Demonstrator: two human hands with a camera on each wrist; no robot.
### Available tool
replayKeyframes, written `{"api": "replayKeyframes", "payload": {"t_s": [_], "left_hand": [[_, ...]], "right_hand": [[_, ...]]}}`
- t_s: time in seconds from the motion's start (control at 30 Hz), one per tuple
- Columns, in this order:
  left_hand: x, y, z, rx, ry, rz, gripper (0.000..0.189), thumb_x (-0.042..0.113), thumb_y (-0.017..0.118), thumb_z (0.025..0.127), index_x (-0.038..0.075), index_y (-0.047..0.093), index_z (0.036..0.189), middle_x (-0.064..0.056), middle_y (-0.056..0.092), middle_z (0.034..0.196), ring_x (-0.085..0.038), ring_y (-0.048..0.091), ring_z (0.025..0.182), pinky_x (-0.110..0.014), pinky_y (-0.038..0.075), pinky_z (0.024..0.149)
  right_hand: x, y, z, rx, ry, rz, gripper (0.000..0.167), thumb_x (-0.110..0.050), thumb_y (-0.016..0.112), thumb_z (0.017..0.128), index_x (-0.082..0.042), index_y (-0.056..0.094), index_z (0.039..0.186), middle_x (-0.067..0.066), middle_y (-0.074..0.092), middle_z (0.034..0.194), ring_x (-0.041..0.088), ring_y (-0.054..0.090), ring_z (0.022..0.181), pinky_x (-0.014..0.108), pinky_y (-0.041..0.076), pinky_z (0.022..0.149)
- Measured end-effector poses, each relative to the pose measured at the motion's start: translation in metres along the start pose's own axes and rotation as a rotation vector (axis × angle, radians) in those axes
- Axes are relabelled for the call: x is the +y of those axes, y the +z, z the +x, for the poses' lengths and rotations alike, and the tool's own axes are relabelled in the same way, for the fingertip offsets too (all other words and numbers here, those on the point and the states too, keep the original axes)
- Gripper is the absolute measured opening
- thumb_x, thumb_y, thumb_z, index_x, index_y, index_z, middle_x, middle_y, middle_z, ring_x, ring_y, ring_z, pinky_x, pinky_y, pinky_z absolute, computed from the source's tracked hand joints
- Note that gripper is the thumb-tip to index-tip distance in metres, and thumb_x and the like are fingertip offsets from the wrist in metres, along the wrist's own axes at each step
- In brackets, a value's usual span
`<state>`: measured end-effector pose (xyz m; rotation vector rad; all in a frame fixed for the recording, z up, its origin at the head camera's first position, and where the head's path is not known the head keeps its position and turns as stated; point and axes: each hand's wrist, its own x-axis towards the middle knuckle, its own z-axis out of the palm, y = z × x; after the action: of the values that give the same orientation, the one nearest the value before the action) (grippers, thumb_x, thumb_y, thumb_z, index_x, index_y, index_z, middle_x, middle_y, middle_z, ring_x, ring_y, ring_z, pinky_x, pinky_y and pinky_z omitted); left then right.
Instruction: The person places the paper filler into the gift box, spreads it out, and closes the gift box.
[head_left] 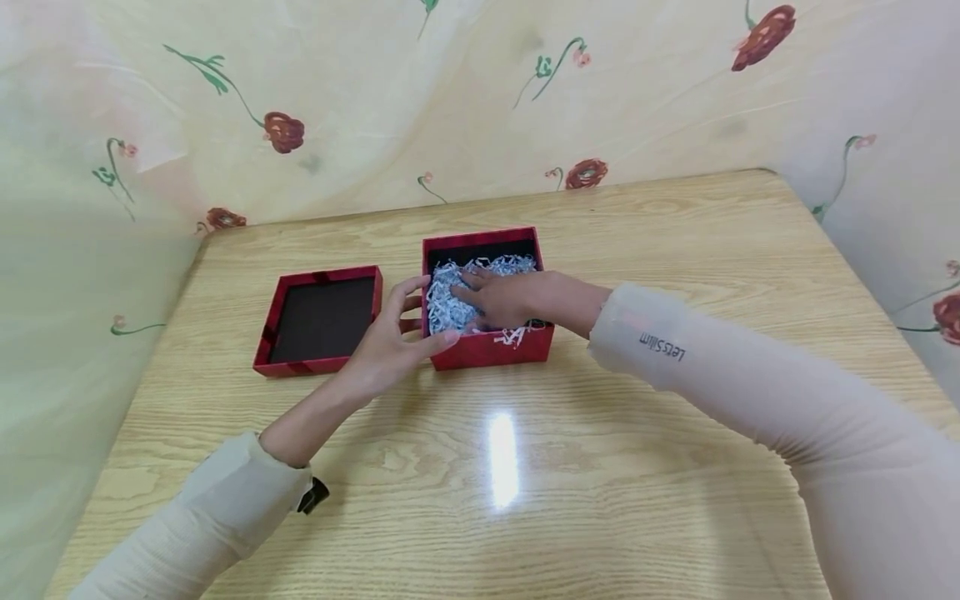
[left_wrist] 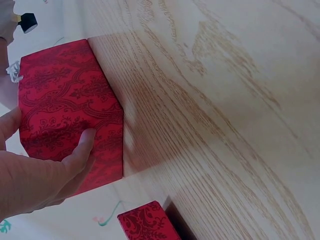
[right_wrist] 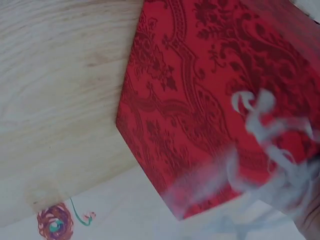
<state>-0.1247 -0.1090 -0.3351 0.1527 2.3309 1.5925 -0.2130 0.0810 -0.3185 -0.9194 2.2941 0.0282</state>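
Note:
A red patterned box (head_left: 491, 350) holds pale blue-white shredded paper (head_left: 447, 304), with some strands hanging over its front rim. Inside it, my right hand (head_left: 506, 298) lies on the paper with fingers extended toward the left; the thumb is partly buried. My left hand (head_left: 392, 342) is at the box's left side, its thumb by the front rim and its fingers loosely bent along the side. In the left wrist view, a fingertip (left_wrist: 87, 136) lies against the red wall. Blurred paper strands (right_wrist: 270, 130) hang before the box in the right wrist view.
Left of the box, a red lid (head_left: 266, 350) with a dark inside lies hollow side up on the wooden table (head_left: 637, 467). A flower-print curtain (head_left: 360, 100) rises behind the table and along its sides.

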Motion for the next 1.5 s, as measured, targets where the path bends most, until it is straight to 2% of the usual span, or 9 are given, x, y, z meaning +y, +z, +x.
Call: {"api": "replayKeyframes", "payload": {"t_s": [0.27,0.5,0.67,0.83,1.0,1.17,1.37,1.5], "left_hand": [[0.003,-0.001,0.003,0.0,-0.002,0.01,0.081,0.03,0.073,0.087,0.025,0.024,0.15,-0.009,0.032,0.146,-0.031,0.04,0.128,-0.045,0.042,0.103],[0.002,-0.004,0.005,-0.015,-0.01,-0.004,0.081,0.03,0.072,0.087,0.025,0.022,0.15,-0.01,0.031,0.147,-0.032,0.039,0.128,-0.046,0.041,0.103],[0.002,-0.004,0.004,-0.023,-0.012,-0.023,0.08,0.03,0.072,0.088,0.025,0.022,0.15,-0.011,0.03,0.147,-0.033,0.039,0.128,-0.046,0.041,0.104],[0.003,-0.003,0.004,-0.022,-0.016,-0.017,0.08,0.031,0.072,0.088,0.026,0.022,0.15,-0.01,0.029,0.148,-0.033,0.038,0.129,-0.047,0.041,0.104],[0.004,-0.004,0.003,-0.022,-0.016,-0.003,0.08,0.031,0.072,0.088,0.026,0.021,0.15,-0.01,0.03,0.147,-0.034,0.037,0.129,-0.048,0.041,0.103],[0.002,-0.002,0.003,-0.025,-0.008,0.006,0.081,0.031,0.072,0.087,0.026,0.021,0.15,-0.01,0.03,0.147,-0.034,0.038,0.129,-0.048,0.042,0.103],[0.0,-0.001,0.003,-0.014,-0.01,0.013,0.081,0.031,0.072,0.087,0.026,0.022,0.15,-0.01,0.03,0.147,-0.033,0.038,0.128,-0.047,0.042,0.102],[0.001,-0.002,0.002,-0.018,-0.013,0.015,0.081,0.032,0.072,0.087,0.026,0.022,0.15,-0.01,0.03,0.147,-0.034,0.037,0.129,-0.047,0.042,0.102]], "right_hand": [[0.005,0.001,0.008,0.006,-0.011,-0.004,0.061,-0.024,0.043,0.103,-0.021,0.011,0.155,0.008,0.003,0.162,0.029,-0.002,0.147,0.05,0.016,0.115],[0.006,-0.006,0.006,0.046,-0.022,0.028,0.067,-0.041,0.049,0.099,-0.027,0.014,0.155,0.006,0.005,0.162,0.03,0.003,0.147,0.05,0.02,0.115],[0.004,-0.013,-0.008,0.084,-0.038,0.056,0.068,-0.043,0.05,0.098,-0.031,0.014,0.154,0.002,0.002,0.162,0.028,-0.001,0.148,0.051,0.02,0.114],[0.005,-0.025,-0.026,0.134,-0.089,0.101,0.071,-0.04,0.052,0.098,-0.028,0.012,0.155,0.003,0.001,0.162,0.026,-0.003,0.148,0.05,0.022,0.114],[0.009,-0.037,-0.043,0.164,-0.087,0.146,0.075,-0.041,0.055,0.097,-0.027,0.01,0.155,0.001,-0.002,0.162,0.025,-0.002,0.148,0.05,0.022,0.114],[0.015,-0.037,-0.054,0.141,-0.07,0.156,0.077,-0.043,0.056,0.095,-0.027,0.011,0.155,0.0,-0.004,0.162,0.024,-0.003,0.148,0.052,0.018,0.115],[0.016,-0.034,-0.057,0.102,-0.068,0.183,0.079,-0.045,0.059,0.093,-0.027,0.013,0.155,0.0,-0.004,0.162,0.027,0.001,0.148,0.056,0.021,0.113],[0.014,-0.034,-0.061,0.072,-0.071,0.192,0.08,-0.047,0.058,0.093,-0.027,0.012,0.155,-0.002,-0.004,0.162,0.027,0.0,0.148,0.057,0.019,0.113]]}}
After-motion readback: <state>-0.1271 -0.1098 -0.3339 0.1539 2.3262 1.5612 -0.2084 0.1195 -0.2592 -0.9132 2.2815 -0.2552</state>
